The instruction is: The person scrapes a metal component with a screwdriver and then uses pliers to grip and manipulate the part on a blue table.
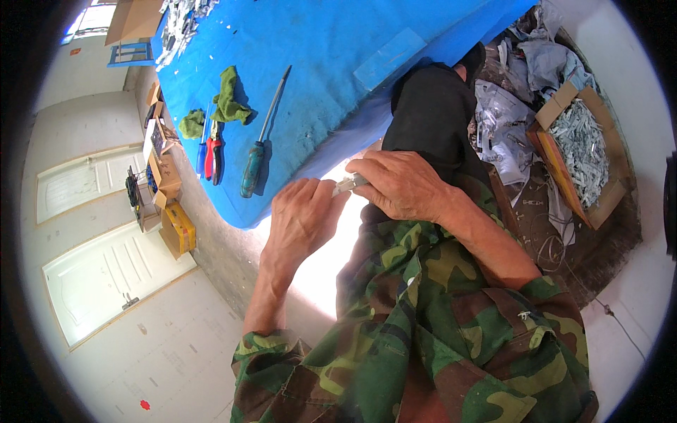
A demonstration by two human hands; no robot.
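Between my two hands, just off the near edge of the blue-covered table, is a small silvery metal piece. My left hand pinches its left end, fingers closed. The other end sits in the closed fingers of my right hand, which hide much of it, so its kind cannot be told. On the table beyond my left hand lies a screwdriver with a teal handle. Further left are red-handled pliers, a blue-handled screwdriver and a green cloth.
Many small metal pieces are heaped at the table's far left. At the right, an open cardboard box holds similar pieces, beside plastic bags. More boxes stand along the left wall near white doors. My leg extends beside the table.
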